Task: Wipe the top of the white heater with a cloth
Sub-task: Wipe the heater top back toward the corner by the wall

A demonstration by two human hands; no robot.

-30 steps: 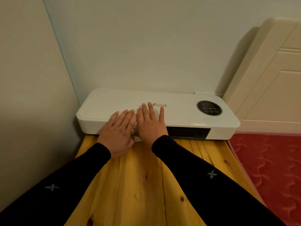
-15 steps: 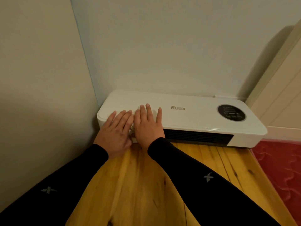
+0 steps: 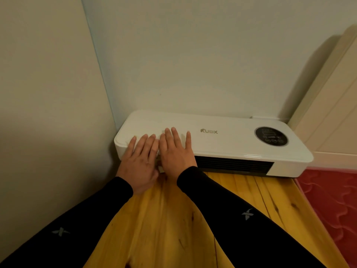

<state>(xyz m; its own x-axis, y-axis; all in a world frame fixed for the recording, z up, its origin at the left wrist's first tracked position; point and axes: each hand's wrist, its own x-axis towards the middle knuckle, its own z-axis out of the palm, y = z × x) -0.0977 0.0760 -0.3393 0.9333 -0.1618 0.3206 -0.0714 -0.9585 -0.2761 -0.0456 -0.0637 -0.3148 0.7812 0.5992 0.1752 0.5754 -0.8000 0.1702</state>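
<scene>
The white heater [image 3: 228,140] lies flat on a wooden table [image 3: 173,219], pushed against the wall in the corner. It has a gold logo on top and a round black control panel [image 3: 271,136] near its right end. My left hand [image 3: 140,161] and my right hand [image 3: 176,151] lie flat side by side on the heater's left part, fingers stretched forward. They press down on a white cloth [image 3: 159,161], of which only a sliver shows between and below the palms. The rest of the cloth is hidden.
A side wall [image 3: 48,113] stands close on the left of the heater. A cream headboard [image 3: 332,113] rises at the right, with a red mattress [image 3: 332,206] beside the table's right edge. A dark vent grille [image 3: 231,164] runs along the heater's front.
Both hands have slid left along the heater top, from beside the logo toward its left end. The view has shifted left with them.
</scene>
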